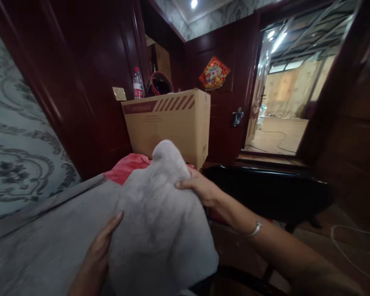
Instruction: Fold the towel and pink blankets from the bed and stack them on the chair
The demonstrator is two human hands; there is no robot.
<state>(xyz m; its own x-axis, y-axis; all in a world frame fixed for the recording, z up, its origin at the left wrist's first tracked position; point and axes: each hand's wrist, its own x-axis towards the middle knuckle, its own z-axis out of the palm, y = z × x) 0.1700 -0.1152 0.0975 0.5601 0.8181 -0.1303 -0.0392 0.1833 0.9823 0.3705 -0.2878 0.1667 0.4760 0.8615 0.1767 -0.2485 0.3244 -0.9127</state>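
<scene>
Here, left hand (pixel 98 246) and right hand (pixel 201 187) pinch grey cloth (pixel 157 222).

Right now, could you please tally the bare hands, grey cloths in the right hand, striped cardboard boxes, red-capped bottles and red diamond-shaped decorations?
Left hand and right hand: 2
Grey cloth in the right hand: 1
Striped cardboard box: 1
Red-capped bottle: 1
Red diamond-shaped decoration: 1
Total: 6

grey patterned wallpaper (pixel 21 160) far left, dark red panelling (pixel 92 90) rising just beside it! red diamond decoration (pixel 214 73) blazing on dark door (pixel 223 49), silvery handle (pixel 238 116) lower down; over right, open doorway (pixel 283 92), tube light (pixel 279 42) shining above pale floor (pixel 285 127) beyond, round ceiling lamp (pixel 194 4) glowing up top.
</scene>
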